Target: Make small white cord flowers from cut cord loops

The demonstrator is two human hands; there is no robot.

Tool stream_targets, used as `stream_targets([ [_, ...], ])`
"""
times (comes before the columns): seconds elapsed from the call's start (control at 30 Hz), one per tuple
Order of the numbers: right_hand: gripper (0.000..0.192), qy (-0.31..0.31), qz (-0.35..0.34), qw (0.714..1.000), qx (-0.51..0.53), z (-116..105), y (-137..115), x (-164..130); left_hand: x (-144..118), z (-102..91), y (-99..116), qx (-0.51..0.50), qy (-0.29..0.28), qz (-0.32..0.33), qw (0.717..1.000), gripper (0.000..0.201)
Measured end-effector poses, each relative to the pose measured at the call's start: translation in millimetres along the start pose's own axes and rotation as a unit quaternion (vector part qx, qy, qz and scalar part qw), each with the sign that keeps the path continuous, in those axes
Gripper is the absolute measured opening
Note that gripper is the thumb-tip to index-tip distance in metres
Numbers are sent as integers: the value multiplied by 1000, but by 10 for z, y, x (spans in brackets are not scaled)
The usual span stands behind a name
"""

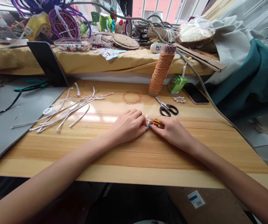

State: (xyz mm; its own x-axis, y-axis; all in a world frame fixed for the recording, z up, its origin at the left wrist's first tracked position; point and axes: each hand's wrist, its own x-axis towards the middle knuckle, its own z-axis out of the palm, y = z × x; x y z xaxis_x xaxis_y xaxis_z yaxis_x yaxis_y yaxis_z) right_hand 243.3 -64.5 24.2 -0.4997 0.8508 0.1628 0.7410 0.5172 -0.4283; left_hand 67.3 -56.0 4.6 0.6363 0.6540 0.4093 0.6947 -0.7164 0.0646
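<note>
Small wire piece [156, 122] pinched between both hands.

Glossy wooden table [129, 161], cloth-draped cluttered bench [82, 60] behind, barred window [157, 7], grey floor [5, 105].

Glossy wood-grain table [129, 161] (rough twine spool [160, 70])

We note that the left hand [129, 125] and right hand [171, 131] are bare, without gloves, rings or watch. Both forearms are uncovered; we see no sleeves. Teal-painted fingernails show at the fingertips [149, 126].
</note>
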Motion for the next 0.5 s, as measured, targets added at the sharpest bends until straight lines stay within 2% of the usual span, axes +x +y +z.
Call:
stream_targets([
  [0.3, 10, 12, -1, 1000, -2, 46, -9, -4, 0, -1, 31, 15, 3, -7, 1000, 19],
  [0.5, 16, 37, -10, 997, -61, 82, 78, -22, -3, 10, -1, 15, 9, 11, 1000, 19],
])
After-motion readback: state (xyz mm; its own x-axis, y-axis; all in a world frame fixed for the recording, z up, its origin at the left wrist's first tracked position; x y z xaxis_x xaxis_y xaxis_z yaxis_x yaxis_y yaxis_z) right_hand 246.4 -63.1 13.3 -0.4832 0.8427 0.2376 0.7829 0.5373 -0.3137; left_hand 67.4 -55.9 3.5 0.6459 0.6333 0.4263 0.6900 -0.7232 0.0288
